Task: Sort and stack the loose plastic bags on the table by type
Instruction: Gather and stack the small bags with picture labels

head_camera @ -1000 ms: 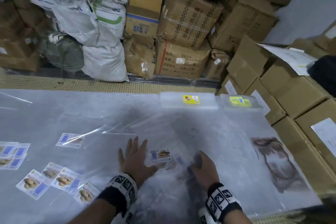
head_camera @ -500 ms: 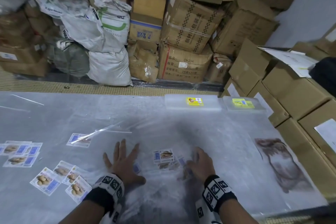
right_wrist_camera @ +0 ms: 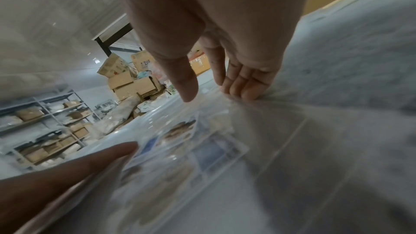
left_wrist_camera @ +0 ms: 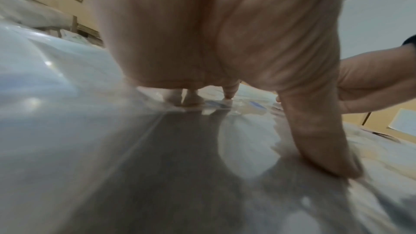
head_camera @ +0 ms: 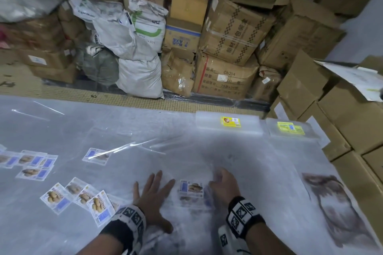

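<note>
Between my two hands lies a small pile of clear bags with printed food labels [head_camera: 191, 188] [right_wrist_camera: 180, 140]. My left hand [head_camera: 161, 203] lies flat on the plastic-covered table [head_camera: 259, 172], fingers spread, just left of the pile. My right hand [head_camera: 219, 180] [right_wrist_camera: 216, 93] is at the pile's right side, its fingertips [right_wrist_camera: 243, 93] pressing on clear film and holding nothing. Several more labelled bags [head_camera: 56, 197] lie scattered to the left. Two neat stacks with yellow labels [head_camera: 230, 122] [head_camera: 290, 127] sit at the far edge.
Cardboard boxes [head_camera: 352, 130] line the table's right side. Sacks [head_camera: 138, 76] and more boxes [head_camera: 226, 76] are piled on the floor beyond the far edge. A brown smudged patch [head_camera: 331, 203] marks the table at the right. Loose clear film [head_camera: 124, 147] lies mid-table.
My left hand has slid left, away from the labelled bags. The bags between my hands now lie more squarely on each other. My right hand stays at their right side.
</note>
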The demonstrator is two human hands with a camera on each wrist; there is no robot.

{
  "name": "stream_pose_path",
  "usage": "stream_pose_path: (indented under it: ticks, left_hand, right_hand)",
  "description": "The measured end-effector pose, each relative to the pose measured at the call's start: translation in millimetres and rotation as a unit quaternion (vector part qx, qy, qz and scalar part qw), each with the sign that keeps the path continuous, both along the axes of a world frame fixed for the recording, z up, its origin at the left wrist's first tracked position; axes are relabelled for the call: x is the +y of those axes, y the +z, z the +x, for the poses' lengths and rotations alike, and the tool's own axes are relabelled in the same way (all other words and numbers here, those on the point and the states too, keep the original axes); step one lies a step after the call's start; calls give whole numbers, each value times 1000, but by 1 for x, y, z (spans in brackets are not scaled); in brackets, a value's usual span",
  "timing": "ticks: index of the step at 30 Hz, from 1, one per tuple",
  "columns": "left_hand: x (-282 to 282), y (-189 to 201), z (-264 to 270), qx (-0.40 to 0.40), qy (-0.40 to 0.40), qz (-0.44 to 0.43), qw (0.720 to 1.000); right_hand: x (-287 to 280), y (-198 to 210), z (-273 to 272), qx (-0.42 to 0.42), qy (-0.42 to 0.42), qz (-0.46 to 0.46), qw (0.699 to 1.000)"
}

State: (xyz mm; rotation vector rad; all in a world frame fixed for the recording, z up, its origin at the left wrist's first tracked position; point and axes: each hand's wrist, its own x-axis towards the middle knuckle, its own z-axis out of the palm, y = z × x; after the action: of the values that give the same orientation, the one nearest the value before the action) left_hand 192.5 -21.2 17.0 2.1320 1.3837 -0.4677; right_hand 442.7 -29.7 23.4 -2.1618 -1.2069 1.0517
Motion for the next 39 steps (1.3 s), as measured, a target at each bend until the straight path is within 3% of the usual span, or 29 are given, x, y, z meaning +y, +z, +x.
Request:
stream_pose_path:
  ticks: [9, 12, 14, 16, 18, 20, 22, 30, 33, 36, 39]
  left_hand:
    - [-1, -10, 15, -6, -12, 23, 1000]
    - [-1, -13, 14, -114, -2, 17, 993]
    - [-1, -10, 8, -247, 89, 15, 965]
    - [1, -9, -5, -307, 187, 100, 928]
    - [1, -7, -27, -201, 250, 235, 918]
    - [-6, -7, -52, -47, 327, 192, 924]
    - [-14, -11, -70, 39, 349, 110, 930]
    - [-3, 4, -43, -21, 182, 50, 982]
    - [-1, 6, -40, -40, 139, 94, 985]
    - [-6, 6, -42, -14, 255, 127, 959]
    - [-14, 5, -46, 38, 362, 81, 928]
  right_hand:
    - [11, -9, -7, 56, 55, -5, 997]
    - [14, -14, -5, 57, 59, 22, 996]
    - [14, -17, -9, 74, 58, 27, 995]
    - [15, -20, -11, 75, 49, 24, 996]
    - [16, -24, -10, 77, 50, 32, 995]
    - [17, -32, -9, 70, 54, 41, 995]
    - [17, -37, -10, 63, 62, 40, 995]
    - [22, -43, -15, 8, 125, 43, 991]
    - [24, -41, -14, 13, 130, 35, 991]
    - [21, -41, -13, 12, 171, 31, 985]
    - [19, -42, -15, -42, 209, 23, 977]
